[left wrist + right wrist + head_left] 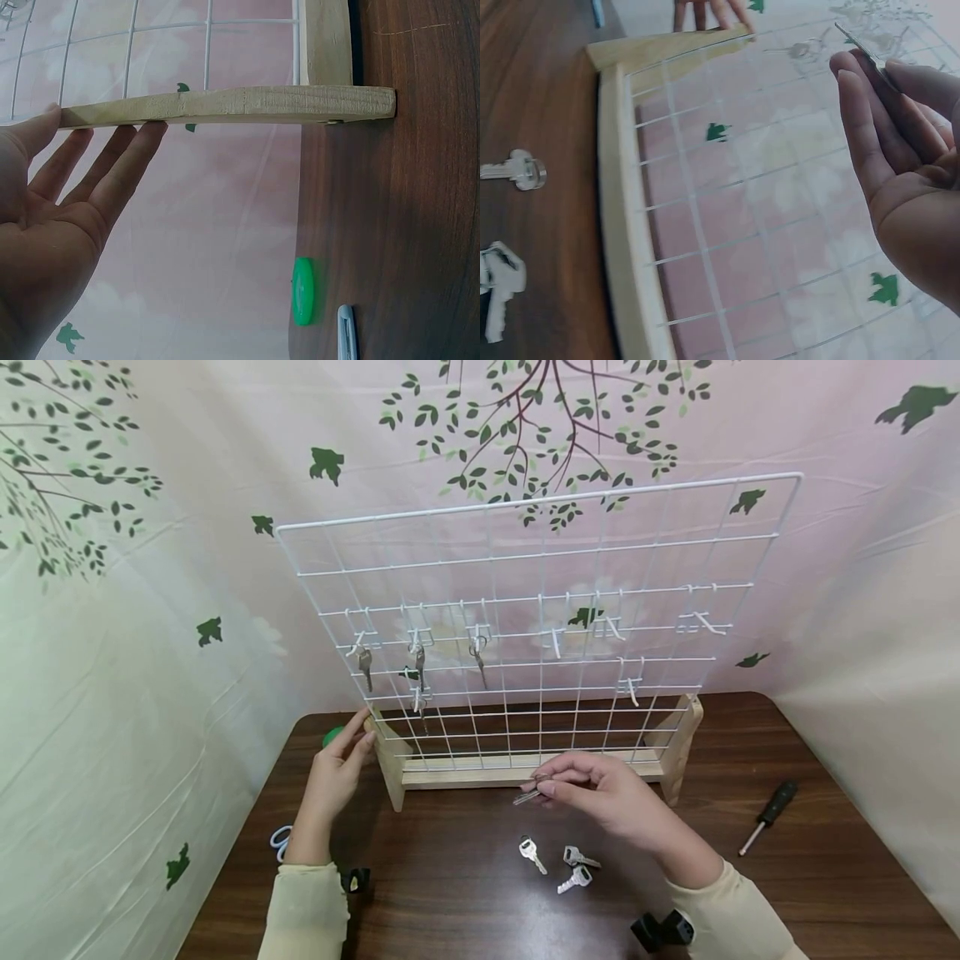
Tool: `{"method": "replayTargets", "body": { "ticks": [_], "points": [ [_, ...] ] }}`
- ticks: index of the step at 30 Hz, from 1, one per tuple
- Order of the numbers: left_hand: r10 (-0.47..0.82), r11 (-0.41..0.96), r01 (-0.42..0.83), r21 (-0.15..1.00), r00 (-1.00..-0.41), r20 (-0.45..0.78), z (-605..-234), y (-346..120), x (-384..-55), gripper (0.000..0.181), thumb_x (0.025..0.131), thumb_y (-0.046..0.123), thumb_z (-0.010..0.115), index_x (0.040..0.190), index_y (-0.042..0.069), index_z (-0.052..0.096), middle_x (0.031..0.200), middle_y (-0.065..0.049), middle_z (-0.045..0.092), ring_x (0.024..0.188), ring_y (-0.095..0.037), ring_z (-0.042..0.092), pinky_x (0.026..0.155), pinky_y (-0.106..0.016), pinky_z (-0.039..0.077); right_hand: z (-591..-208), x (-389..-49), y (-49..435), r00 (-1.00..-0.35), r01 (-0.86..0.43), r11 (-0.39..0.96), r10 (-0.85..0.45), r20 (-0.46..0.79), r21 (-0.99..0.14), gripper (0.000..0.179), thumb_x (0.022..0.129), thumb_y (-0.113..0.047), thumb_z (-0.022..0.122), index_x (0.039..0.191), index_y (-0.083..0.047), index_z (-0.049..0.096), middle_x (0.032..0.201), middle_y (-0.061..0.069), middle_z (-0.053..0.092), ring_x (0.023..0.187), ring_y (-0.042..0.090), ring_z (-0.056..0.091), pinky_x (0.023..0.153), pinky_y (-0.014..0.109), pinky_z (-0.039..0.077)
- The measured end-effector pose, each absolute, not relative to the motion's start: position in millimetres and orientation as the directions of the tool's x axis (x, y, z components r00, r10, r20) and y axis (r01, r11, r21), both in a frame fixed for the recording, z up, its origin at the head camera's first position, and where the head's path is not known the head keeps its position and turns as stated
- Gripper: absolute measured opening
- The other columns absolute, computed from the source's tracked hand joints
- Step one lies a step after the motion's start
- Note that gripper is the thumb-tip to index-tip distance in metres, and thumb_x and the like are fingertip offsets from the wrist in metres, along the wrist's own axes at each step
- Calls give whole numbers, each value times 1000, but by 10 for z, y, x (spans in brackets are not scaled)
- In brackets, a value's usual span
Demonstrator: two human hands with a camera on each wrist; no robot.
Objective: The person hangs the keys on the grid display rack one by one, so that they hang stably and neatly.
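From where I stand, the right hand [611, 789] pinches a key [527, 797] between thumb and fingertips, in front of the wire grid [540, 502]. The key's long axis runs out past the fingertips, toward the left edge of the table [450, 868]. A bare hook [556, 643] stands above and beyond the fingers, nearer the right hand; I see nothing between it and the key. Hanging keys [365, 668] occupy hooks toward the grid's left side. The left hand [336, 772] grips the left end support [390, 768] between thumb and fingers. Loose keys [532, 853] lie toward the near edge, a screwdriver [774, 807] toward the right edge.
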State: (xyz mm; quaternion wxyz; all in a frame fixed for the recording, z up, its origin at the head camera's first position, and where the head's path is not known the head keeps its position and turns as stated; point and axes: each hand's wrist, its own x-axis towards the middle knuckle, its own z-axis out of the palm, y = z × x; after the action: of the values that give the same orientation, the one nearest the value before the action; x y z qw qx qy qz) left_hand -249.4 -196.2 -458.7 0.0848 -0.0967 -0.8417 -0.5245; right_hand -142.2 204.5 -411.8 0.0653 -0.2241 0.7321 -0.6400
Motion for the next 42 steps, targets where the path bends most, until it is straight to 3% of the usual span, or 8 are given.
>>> {"method": "replayTargets", "body": {
  "ticks": [6,11,18,24,31,38,42],
  "points": [
    [74,426,256,867,-966,249,-4581,-1959,-2491,50,113,22,57,162,22,49,144,-25,64,124,-43,70,100,-43,66,-3893,-1395,2081,-894,-376,152,-317,316,-914,21,103,-5,69,123,-2,76,115,5,83,99,10,80,87,31,70],
    [71,427,259,867,-965,253,-4579,-1958,-2485,50,112,22,57,162,22,50,143,-25,65,124,-41,71,99,-43,66,-3733,-1380,2089,-886,-435,195,-269,379,-879,22,108,-7,63,125,-3,76,116,7,83,102,10,79,89,26,68],
    [72,434,254,864,-966,248,-4582,-1964,-2479,51,112,22,57,162,23,49,144,-25,65,123,-42,72,97,-38,68,-3559,-1349,2067,-906,-415,253,-200,373,-874,20,111,-14,60,122,-7,74,116,12,82,96,12,81,87,30,70],
    [60,442,254,860,-965,254,-4604,-1964,-2489,50,112,22,57,162,24,50,143,-23,66,123,-38,72,99,-42,67,-3411,-1374,2047,-899,-437,263,-162,407,-860,21,112,-14,58,124,-3,71,119,16,79,97,10,81,89,27,69],
    [59,448,256,857,-965,257,-4609,-1958,-2506,50,112,21,57,162,24,50,145,-22,64,127,-39,69,101,-48,65,-3257,-1418,2038,-881,-472,304,-135,453,-827,18,112,-16,59,122,-4,68,107,7,84,93,12,81,91,21,67],
    [63,442,257,859,-965,256,-4588,-1952,-2501,50,112,21,57,162,24,50,145,-22,64,129,-39,68,98,-36,67,-3185,-1507,2003,-885,-462,299,-98,454,-835,21,112,-21,58,121,-4,66,105,7,84,94,11,82,94,19,65],
    [68,437,253,863,-966,249,-4579,-1957,-2491,50,112,21,57,162,24,50,147,-23,63,130,-40,68,99,-39,67,-3179,-1552,1993,-883,-464,310,-93,460,-830,23,113,-23,58,121,-3,66,106,9,84,94,10,82,94,17,65]
  ]
}}
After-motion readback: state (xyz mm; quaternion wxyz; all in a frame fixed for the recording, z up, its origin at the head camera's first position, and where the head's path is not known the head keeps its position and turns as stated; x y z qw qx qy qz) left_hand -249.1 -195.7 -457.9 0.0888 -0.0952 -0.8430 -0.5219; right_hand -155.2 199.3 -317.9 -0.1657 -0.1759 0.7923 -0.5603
